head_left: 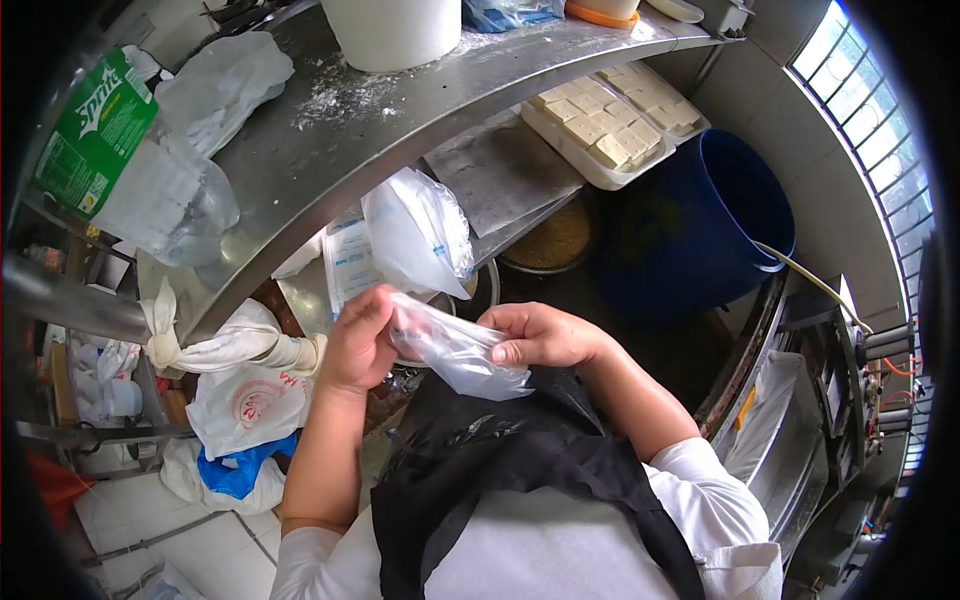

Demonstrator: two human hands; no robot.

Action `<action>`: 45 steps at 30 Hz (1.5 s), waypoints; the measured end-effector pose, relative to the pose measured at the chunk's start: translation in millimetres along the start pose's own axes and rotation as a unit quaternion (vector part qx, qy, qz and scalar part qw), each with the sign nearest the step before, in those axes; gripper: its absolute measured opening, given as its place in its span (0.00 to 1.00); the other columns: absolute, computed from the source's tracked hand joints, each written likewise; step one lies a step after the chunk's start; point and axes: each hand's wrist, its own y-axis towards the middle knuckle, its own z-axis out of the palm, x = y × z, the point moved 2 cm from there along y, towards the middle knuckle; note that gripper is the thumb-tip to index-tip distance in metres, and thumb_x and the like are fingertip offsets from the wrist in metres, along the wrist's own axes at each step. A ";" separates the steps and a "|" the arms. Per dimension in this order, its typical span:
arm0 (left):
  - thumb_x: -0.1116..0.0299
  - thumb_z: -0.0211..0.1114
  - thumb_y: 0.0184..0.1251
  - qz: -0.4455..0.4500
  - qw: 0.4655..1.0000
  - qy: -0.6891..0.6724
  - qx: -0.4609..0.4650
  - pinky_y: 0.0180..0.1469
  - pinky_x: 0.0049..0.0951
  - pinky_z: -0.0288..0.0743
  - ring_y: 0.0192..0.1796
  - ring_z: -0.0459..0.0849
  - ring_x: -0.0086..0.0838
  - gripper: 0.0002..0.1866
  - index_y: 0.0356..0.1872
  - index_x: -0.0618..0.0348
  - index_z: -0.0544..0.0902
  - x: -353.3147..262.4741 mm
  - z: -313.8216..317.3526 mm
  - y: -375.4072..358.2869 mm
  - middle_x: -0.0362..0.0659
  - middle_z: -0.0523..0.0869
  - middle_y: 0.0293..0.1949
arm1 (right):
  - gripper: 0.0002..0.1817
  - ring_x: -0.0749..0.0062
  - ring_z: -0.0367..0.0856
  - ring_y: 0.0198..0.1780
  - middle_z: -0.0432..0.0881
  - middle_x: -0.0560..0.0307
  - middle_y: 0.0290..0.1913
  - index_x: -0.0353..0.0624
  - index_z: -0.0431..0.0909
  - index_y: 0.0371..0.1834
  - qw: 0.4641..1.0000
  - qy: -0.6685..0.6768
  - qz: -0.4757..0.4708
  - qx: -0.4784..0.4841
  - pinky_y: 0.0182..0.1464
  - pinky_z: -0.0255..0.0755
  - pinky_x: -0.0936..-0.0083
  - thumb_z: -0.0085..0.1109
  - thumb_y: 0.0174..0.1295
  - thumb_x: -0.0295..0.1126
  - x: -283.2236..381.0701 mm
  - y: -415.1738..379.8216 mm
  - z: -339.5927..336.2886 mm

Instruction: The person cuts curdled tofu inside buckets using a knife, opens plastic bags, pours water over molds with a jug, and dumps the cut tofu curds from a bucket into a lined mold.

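Observation:
A clear plastic bag [455, 350] is stretched between my two hands in front of the black apron [500, 440]. My left hand [365, 338] pinches its left end, and my right hand [545, 335] grips its right side between thumb and fingers. Just beyond the hands, a white plastic bag [415, 230] lies beside a white packet with blue print [350, 265], below the edge of the metal counter.
The steel counter [300, 170] curves across the top, bearing a white bucket [395, 30] and a Sprite bottle [130, 160]. Trays of white blocks [600, 130] sit on a lower shelf near a blue barrel [700, 220]. Cloth and bags [250, 400] hang at left.

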 end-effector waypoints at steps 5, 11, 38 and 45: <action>0.57 0.63 0.83 -0.170 0.978 0.101 0.066 0.39 0.21 0.74 0.34 0.80 0.19 0.14 0.41 0.58 0.83 15.1 -27.6 -2.4 0.35 0.84 0.32 | 0.09 0.75 0.83 0.38 0.85 0.61 0.37 0.42 0.83 0.41 0.949 0.253 -0.131 -0.136 0.44 0.78 0.73 0.62 0.76 0.36 3.0 9.4 -31.6; 0.67 0.62 0.82 0.019 0.996 0.019 -0.082 0.45 0.27 0.79 0.38 0.85 0.23 0.07 0.45 0.59 0.84 -18.7 -41.7 14.3 0.36 0.86 0.37 | 0.20 0.76 0.83 0.44 0.85 0.63 0.44 0.35 0.81 0.61 0.991 0.131 -0.002 0.002 0.52 0.78 0.71 0.64 0.76 0.40 -12.3 8.2 -40.4; 0.39 0.64 0.75 0.269 0.805 0.459 -0.263 0.68 0.46 0.73 0.67 0.80 0.51 0.41 0.73 0.66 0.71 49.4 -147.9 87.3 0.55 0.81 0.65 | 0.48 0.50 0.67 0.78 0.59 0.43 0.82 0.47 0.57 0.85 0.897 -0.320 -0.168 -0.254 0.72 0.70 0.58 0.70 0.64 0.43 -47.8 104.7 -108.3; 0.27 0.59 0.70 0.211 0.754 0.583 -0.219 0.73 0.55 0.67 0.74 0.70 0.65 0.61 0.82 0.72 0.46 127.2 -120.0 98.7 0.69 0.69 0.73 | 0.39 0.44 0.53 0.85 0.59 0.36 0.83 0.42 0.67 0.78 0.797 -0.514 -0.239 -0.208 0.85 0.48 0.53 0.64 0.69 0.50 -93.2 176.7 -114.5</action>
